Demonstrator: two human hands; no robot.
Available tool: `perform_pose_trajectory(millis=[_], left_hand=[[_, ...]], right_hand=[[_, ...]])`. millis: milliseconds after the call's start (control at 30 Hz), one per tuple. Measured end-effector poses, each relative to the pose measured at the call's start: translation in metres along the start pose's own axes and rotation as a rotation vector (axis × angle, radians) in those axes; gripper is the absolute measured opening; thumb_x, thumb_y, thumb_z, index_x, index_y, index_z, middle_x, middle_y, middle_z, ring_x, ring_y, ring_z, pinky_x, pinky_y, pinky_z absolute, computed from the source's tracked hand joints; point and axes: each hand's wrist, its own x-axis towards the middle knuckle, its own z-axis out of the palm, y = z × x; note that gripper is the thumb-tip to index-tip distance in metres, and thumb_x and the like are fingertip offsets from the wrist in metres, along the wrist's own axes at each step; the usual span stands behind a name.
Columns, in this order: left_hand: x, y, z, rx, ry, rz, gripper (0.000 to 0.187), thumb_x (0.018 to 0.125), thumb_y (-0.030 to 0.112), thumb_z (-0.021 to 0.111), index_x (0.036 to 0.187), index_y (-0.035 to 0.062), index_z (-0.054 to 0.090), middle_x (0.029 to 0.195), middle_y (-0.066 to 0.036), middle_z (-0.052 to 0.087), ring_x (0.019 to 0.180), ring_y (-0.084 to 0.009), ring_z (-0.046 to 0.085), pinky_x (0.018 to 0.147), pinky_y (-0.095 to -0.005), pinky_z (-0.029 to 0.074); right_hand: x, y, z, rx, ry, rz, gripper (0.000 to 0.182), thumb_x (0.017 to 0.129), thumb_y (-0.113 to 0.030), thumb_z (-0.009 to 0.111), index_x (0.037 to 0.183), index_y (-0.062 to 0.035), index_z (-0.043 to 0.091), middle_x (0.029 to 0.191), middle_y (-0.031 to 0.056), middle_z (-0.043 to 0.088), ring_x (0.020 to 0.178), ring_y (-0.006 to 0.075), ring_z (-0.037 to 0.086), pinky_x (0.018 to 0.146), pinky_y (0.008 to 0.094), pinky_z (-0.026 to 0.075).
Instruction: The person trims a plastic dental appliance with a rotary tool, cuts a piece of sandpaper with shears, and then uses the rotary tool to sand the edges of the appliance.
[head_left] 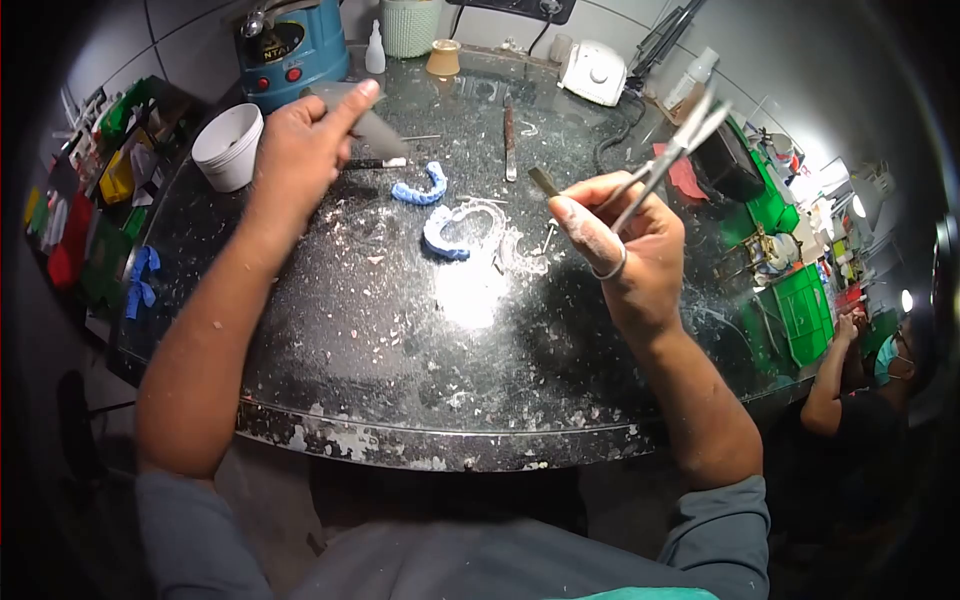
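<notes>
Across the dusty dark bench (350, 340), my left hand (298, 155) hovers half curled near a blurred grey thing (375, 125); I cannot tell whether I grip it. My right hand (645, 245) is closed around a metal scissor-like tool (664, 160), raised, one ring around a digit. Between my hands, two blue arch-shaped pieces (440, 238) lie near a clear arch (492, 222).

A scissor-like metal tool (668, 163), its far end spread and blurred, is held raised in the right hand (640, 235), beside a flat metal piece (543, 182); a flat grey thing (372, 128), blurred, is seen at the left hand (305, 150). Two blue horseshoe-shaped pieces (440, 238) are laid apart on the worktop (340, 330), near whitish curved material (515, 255)
</notes>
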Motion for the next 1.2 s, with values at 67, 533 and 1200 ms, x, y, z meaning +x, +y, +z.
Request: perform_pose_trajectory(millis=[67, 533, 1200], left_hand=[[0.019, -0.017, -0.012, 0.044, -0.017, -0.089, 0.054, 0.086, 0.062, 0.061, 0.070, 0.0109, 0.056, 0.054, 0.005, 0.047, 0.044, -0.0015, 0.039, 0.042, -0.0170, 0.029], [-0.011, 0.007, -0.003, 0.632, 0.253, 0.755, 0.051, 0.076, 0.024, 0.080, 0.112, 0.0037, 0.050, 0.080, -0.011, 0.059, 0.069, -0.0303, 0.058, 0.067, -0.0399, 0.049], [-0.084, 0.026, 0.037, -0.302, -0.596, 0.138, 0.024, 0.097, 0.016, 0.056, 0.106, -0.0023, 0.070, 0.092, -0.006, 0.071, 0.081, -0.0093, 0.064, 0.073, -0.0234, 0.052]], right_hand=[[-0.002, 0.002, 0.002, 0.005, -0.017, 0.047, 0.018, 0.083, -0.013, 0.077, 0.092, -0.0007, 0.068, 0.084, 0.0014, 0.067, 0.076, 0.0066, 0.060, 0.070, 0.0217, 0.049], [-0.001, -0.008, -0.001, -0.212, 0.019, -0.107, 0.014, 0.085, -0.016, 0.074, 0.085, -0.0032, 0.068, 0.070, 0.0017, 0.065, 0.063, 0.0050, 0.058, 0.059, 0.0236, 0.048], [-0.005, -0.002, 0.015, -0.479, -0.141, -0.406, 0.023, 0.075, -0.001, 0.074, 0.098, -0.0049, 0.070, 0.075, 0.0074, 0.063, 0.066, 0.0176, 0.060, 0.062, 0.0297, 0.050]])
